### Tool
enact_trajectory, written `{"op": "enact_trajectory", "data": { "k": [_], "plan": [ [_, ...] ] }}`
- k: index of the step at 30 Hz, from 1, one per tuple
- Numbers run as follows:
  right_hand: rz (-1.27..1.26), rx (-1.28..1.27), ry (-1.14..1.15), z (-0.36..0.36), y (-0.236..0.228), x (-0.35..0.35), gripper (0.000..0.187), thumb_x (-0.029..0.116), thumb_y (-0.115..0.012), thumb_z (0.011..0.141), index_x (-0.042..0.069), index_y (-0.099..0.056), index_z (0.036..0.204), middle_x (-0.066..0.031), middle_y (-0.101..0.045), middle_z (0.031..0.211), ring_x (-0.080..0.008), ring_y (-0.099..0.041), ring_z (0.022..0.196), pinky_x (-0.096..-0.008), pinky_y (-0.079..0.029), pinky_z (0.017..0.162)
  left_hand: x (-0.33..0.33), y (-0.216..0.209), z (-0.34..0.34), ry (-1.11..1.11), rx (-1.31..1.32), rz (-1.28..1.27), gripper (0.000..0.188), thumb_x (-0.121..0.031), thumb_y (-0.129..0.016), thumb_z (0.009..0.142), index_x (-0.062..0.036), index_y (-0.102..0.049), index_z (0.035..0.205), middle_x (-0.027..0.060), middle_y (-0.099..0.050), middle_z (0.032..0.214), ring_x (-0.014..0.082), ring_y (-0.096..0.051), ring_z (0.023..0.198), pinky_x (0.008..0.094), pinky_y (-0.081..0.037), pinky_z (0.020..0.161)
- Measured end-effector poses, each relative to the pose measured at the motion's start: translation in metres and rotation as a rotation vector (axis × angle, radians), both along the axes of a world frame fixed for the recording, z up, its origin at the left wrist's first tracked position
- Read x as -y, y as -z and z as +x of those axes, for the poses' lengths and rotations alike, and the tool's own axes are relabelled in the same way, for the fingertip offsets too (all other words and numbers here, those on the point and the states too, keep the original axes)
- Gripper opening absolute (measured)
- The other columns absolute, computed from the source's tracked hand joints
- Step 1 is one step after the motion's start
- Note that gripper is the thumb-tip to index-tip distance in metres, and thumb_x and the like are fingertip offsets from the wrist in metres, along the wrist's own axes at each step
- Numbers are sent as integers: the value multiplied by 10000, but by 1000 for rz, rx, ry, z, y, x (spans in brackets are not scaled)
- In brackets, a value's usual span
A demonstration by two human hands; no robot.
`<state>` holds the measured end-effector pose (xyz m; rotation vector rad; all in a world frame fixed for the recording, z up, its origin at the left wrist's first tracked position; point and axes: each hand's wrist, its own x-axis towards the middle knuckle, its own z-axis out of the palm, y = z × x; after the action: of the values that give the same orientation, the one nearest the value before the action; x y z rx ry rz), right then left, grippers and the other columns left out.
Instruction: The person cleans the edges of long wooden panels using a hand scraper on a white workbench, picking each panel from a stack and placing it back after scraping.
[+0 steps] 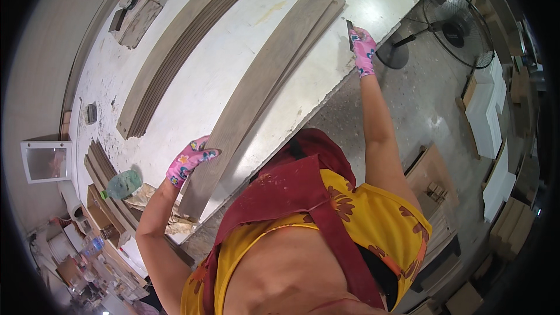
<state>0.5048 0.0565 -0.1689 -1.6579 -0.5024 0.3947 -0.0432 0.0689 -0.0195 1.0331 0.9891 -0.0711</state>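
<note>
In a pink flowered glove, my left hand (190, 159) grips the near edge of a long grey-brown wooden plank (256, 90), thumb on top and fingers beneath or beyond it. A second plank (318, 27) shows from under its right side. My right hand (363, 48), gloved alike, is closed around a thin dark flat tool (350, 34), perhaps a scraper blade, at the table's right edge. That tool is apart from the planks. Farther left lies a neat stack of similar planks (192, 46).
The white table (233, 52) has a rough near edge. On it sit a worn block (137, 20), a small dark block (90, 113) and a greenish bottle (124, 185) beside more strips (105, 169). A floor fan (458, 29) stands right, near stacked boards (487, 111).
</note>
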Motion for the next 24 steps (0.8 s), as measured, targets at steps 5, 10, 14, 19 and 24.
{"op": "enact_trajectory", "data": {
  "k": [5, 10, 14, 19, 24],
  "plan": [
    [118, -124, 99, -6, -13, 8, 241, 119, -679, 806, 15, -642, 1020, -34, -645, 840, -83, -575, 709, -214, -462, 624, 3, -10, 11, 25, -63, 281, 600, -118, -654, 798, 7, -410, 1332, 93, -568, 1203, 157, -527, 1099, 267, -374, 965],
    [55, 268, -219, -116, -72, 13, 152, 62, -612, 800, 95, -651, 944, -34, -650, 879, -145, -604, 765, -267, -494, 648, 12, 15, -17, 44, -106, 506, 595, -123, -633, 810, -41, -402, 1351, 128, -538, 1249, 193, -488, 1168, 276, -345, 998],
    [-114, 607, -935, -250, -46, 21, 170, 180, -470, 859, 99, -572, 968, -46, -603, 821, -169, -585, 724, -330, -508, 656, 29, 4, -3, 155, -282, 860, 596, -150, -644, 783, -60, -432, 1332, 162, -506, 1233, 304, -477, 1140, 355, -344, 1008],
    [-180, 1148, -1229, -296, -101, 18, 214, 198, -509, 789, 88, -583, 957, -78, -577, 854, -216, -597, 751, -382, -504, 671, 62, 10, -4, 203, -366, 1375, 822, -203, -746, 677, -38, -337, 1371, 142, -417, 1356, 286, -392, 1244, 410, -227, 1089],
    [-382, 1440, -663, -132, -67, -72, 138, 123, -525, 770, 99, -656, 807, -76, -643, 842, -227, -620, 763, -361, -529, 570, 71, 31, -7, 219, -430, 1396, 976, -160, -804, 532, -21, -311, 1363, 131, -408, 1368, 314, -401, 1227, 432, -232, 1080]
  ]
}}
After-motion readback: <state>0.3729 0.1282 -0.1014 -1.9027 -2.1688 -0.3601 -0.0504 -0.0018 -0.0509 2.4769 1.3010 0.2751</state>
